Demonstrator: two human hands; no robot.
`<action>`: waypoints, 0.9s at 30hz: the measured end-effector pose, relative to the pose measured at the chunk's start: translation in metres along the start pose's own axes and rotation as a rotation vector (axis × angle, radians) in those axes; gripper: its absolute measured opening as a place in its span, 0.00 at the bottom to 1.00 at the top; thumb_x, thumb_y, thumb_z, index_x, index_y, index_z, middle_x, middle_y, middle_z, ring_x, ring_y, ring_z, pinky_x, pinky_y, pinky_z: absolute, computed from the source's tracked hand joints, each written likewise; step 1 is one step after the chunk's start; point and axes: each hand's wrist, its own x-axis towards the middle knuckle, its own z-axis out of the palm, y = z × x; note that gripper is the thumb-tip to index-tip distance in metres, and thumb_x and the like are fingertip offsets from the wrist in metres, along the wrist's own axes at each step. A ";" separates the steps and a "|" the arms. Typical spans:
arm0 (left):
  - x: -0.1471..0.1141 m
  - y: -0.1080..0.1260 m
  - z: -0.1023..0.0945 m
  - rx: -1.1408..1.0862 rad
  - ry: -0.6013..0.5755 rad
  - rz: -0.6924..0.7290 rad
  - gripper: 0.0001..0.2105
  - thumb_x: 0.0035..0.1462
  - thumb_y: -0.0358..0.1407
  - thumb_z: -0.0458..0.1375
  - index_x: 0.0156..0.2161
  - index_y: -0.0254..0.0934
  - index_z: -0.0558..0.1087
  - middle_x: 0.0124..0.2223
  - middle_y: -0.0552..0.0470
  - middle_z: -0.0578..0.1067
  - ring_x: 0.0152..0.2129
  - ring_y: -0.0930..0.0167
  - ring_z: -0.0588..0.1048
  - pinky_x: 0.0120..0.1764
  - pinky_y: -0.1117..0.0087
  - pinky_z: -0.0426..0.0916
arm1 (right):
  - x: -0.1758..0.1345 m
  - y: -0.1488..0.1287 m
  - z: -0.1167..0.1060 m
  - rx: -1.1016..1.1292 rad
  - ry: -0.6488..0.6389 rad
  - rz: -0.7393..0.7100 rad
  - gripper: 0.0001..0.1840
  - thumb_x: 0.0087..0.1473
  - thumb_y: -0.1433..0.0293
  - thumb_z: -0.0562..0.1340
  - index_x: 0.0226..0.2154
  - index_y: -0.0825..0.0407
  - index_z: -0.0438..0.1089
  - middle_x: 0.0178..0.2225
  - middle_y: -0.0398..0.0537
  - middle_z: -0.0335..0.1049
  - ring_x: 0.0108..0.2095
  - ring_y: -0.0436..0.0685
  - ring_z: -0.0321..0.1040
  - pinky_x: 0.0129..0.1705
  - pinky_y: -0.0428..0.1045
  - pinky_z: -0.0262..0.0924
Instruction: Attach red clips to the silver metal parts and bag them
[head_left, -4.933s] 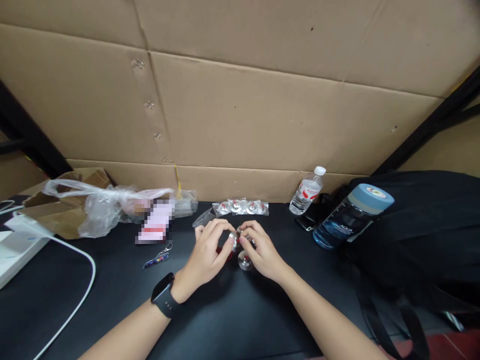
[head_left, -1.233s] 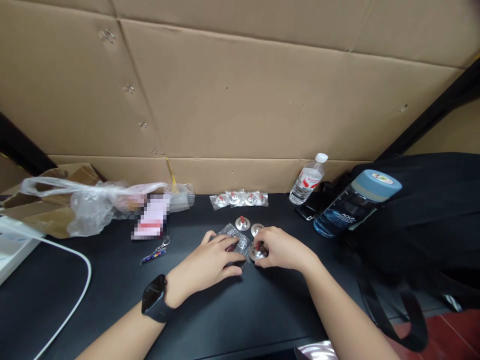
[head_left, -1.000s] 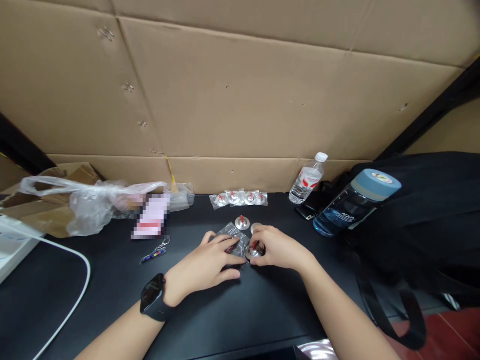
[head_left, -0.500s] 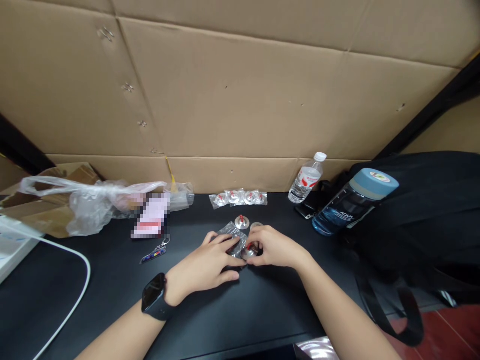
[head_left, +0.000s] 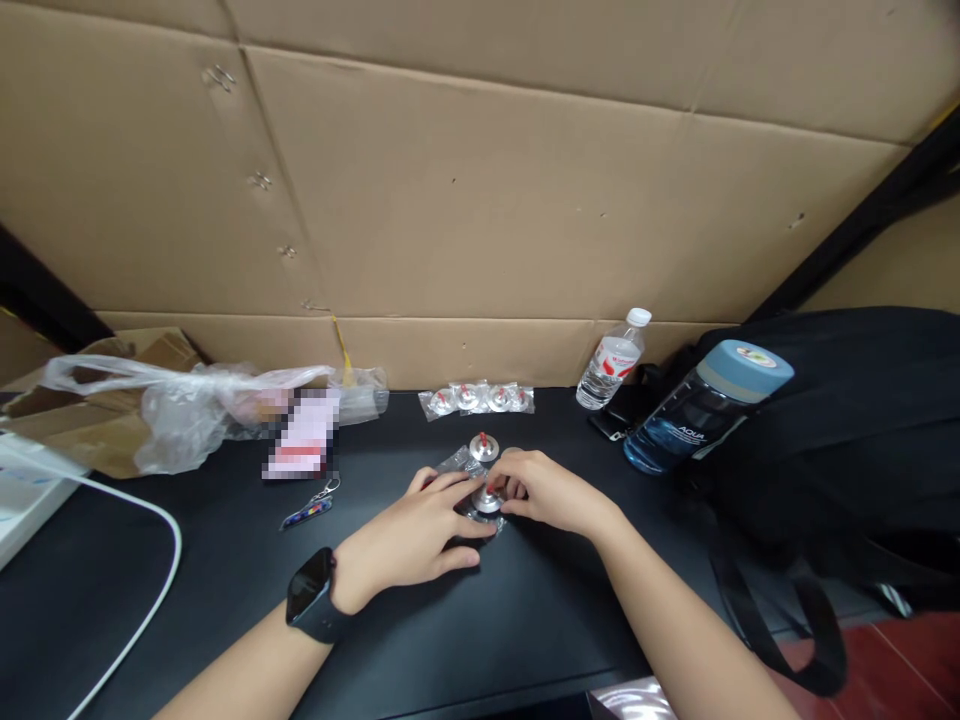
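My left hand [head_left: 427, 515] lies with spread fingers on a crinkled clear plastic bag [head_left: 457, 461], pressing it to the black table. Close beside it, my right hand [head_left: 536, 490] pinches the red loop of a silver finger cymbal [head_left: 487, 498], which sits on the plastic between both hands. Just behind stands another cymbal [head_left: 484, 447] with its red loop upward. A further round metal piece [head_left: 512, 451] is mostly covered by my right hand. Farther back, several cymbals in clear packets [head_left: 476, 397] lie in a row.
A water bottle [head_left: 611, 360], a blue-lidded bottle [head_left: 705, 405] and a black bag [head_left: 847, 430] stand to the right. On the left are a cardboard box [head_left: 112, 450], a plastic bag [head_left: 187, 420], a blurred-out pink item [head_left: 304, 435], a keychain [head_left: 307, 512] and a white cable [head_left: 176, 540].
My right hand has brought the cymbal slightly left onto the plastic, and it now sits flatter. My left hand has stayed nearly in place.
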 end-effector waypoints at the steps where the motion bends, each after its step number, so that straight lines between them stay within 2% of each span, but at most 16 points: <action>1: 0.000 0.000 0.000 -0.002 0.006 0.005 0.18 0.62 0.46 0.60 0.56 0.60 0.73 0.67 0.51 0.64 0.61 0.56 0.64 0.60 0.53 0.53 | 0.000 0.000 0.001 -0.029 0.022 0.005 0.15 0.49 0.79 0.70 0.40 0.50 0.73 0.37 0.43 0.72 0.32 0.50 0.69 0.35 0.43 0.61; 6: 0.000 0.003 0.000 0.004 -0.003 0.008 0.16 0.63 0.45 0.59 0.55 0.59 0.74 0.68 0.50 0.61 0.64 0.57 0.61 0.60 0.54 0.53 | 0.007 0.002 0.009 -0.243 0.140 0.047 0.19 0.47 0.69 0.74 0.41 0.45 0.71 0.39 0.40 0.72 0.35 0.52 0.69 0.34 0.44 0.56; 11: 0.000 0.004 0.000 0.041 -0.013 0.007 0.16 0.63 0.44 0.59 0.55 0.58 0.74 0.68 0.50 0.62 0.66 0.54 0.57 0.60 0.50 0.53 | 0.015 0.004 0.018 -0.417 0.251 0.063 0.21 0.49 0.62 0.73 0.43 0.46 0.67 0.41 0.41 0.71 0.35 0.53 0.69 0.31 0.46 0.51; 16: 0.001 0.006 -0.002 0.047 -0.019 0.002 0.15 0.63 0.43 0.59 0.54 0.58 0.75 0.69 0.50 0.61 0.66 0.53 0.57 0.60 0.48 0.53 | 0.025 0.006 0.033 -0.503 0.343 0.048 0.18 0.51 0.67 0.69 0.44 0.48 0.66 0.41 0.46 0.69 0.40 0.57 0.67 0.38 0.49 0.56; 21: 0.000 0.007 -0.003 0.037 0.021 0.006 0.15 0.62 0.40 0.61 0.53 0.57 0.77 0.68 0.51 0.61 0.66 0.51 0.56 0.60 0.47 0.52 | 0.037 0.008 0.045 -0.619 0.404 0.064 0.12 0.53 0.71 0.65 0.42 0.50 0.67 0.40 0.51 0.69 0.40 0.60 0.65 0.41 0.51 0.54; 24: 0.000 0.006 -0.005 0.041 0.025 -0.001 0.15 0.59 0.38 0.63 0.50 0.57 0.78 0.69 0.53 0.59 0.66 0.51 0.54 0.60 0.47 0.51 | 0.038 0.008 0.043 -0.590 0.409 0.066 0.11 0.55 0.68 0.66 0.41 0.51 0.68 0.40 0.51 0.69 0.40 0.60 0.65 0.42 0.52 0.55; 27: 0.002 0.006 -0.009 0.014 0.058 -0.006 0.13 0.56 0.34 0.65 0.46 0.54 0.79 0.67 0.54 0.62 0.66 0.54 0.55 0.60 0.51 0.51 | 0.031 0.008 0.030 -0.376 0.324 -0.021 0.18 0.53 0.61 0.70 0.43 0.50 0.68 0.42 0.49 0.69 0.41 0.58 0.66 0.42 0.50 0.58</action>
